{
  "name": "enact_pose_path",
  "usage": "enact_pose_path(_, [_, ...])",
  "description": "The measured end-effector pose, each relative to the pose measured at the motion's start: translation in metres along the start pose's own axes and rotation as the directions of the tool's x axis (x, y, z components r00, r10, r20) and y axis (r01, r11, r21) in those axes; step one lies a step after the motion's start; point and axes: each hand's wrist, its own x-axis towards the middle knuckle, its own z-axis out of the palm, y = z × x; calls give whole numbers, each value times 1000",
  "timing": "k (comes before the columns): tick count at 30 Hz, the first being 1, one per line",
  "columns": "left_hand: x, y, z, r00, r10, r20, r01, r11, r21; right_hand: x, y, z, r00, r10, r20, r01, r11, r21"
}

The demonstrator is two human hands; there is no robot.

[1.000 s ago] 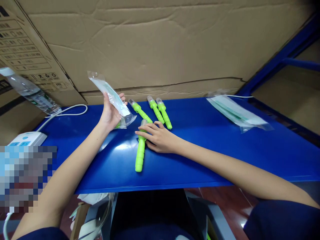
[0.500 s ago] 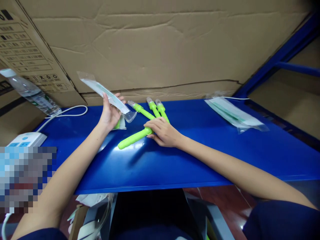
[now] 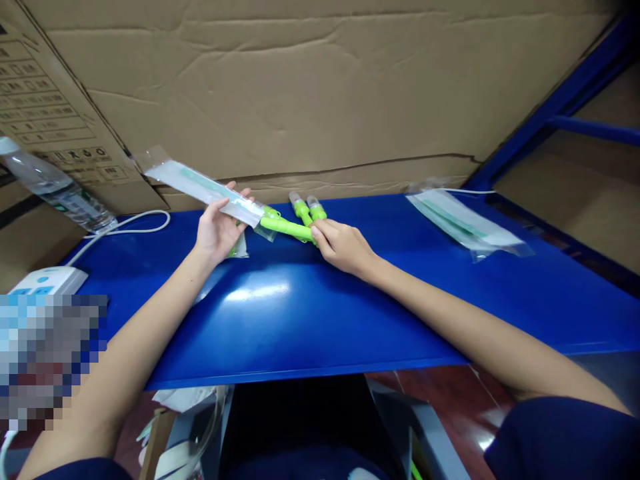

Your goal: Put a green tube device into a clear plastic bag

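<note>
My left hand (image 3: 218,227) grips a long clear plastic pouch (image 3: 200,189) and holds it nearly level above the blue table (image 3: 310,313). My right hand (image 3: 343,245) pinches a bright green pen-like tube (image 3: 285,228) by one end. The tube's other end sits at the pouch's open mouth. Two more green tubes (image 3: 306,208) lie on the table just behind my right hand. A small piece of clear plastic with green in it (image 3: 239,248) lies under my left hand.
A stack of clear pouches (image 3: 465,224) lies at the table's right. A water bottle (image 3: 50,187), a white power strip (image 3: 45,281) and its cable (image 3: 125,227) are at the left. Cardboard boxes (image 3: 320,93) wall the back. A blue rack frame (image 3: 565,100) stands at right.
My right hand picked the green tube off the table and swung it up to the pouch's mouth. My left hand tilted the pouch from steep to almost level.
</note>
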Motion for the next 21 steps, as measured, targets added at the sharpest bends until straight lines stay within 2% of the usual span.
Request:
enact_pose_path(3, [-2,-3,3,999,-5,34,6,1000,-24,2,-1,-1,998,54,42,-58,995,86])
enact_pose_path(7, [-7,-12,13,995,-47,88,47,999,2,4,-2,0,994,57,92,-77,970,232])
enact_pose_path(13, [-20,-22,29,989,-87,123,76,993,94,1,-7,5,999,8,42,-22,942,334])
enact_pose_path(17, [-18,-19,30,994,-40,104,29,995,99,0,-6,5,1000,-8,4,6,947,323])
enact_pose_path(21, [-8,-12,21,998,58,30,-60,994,87,0,-4,1,1000,11,-17,-6,961,276])
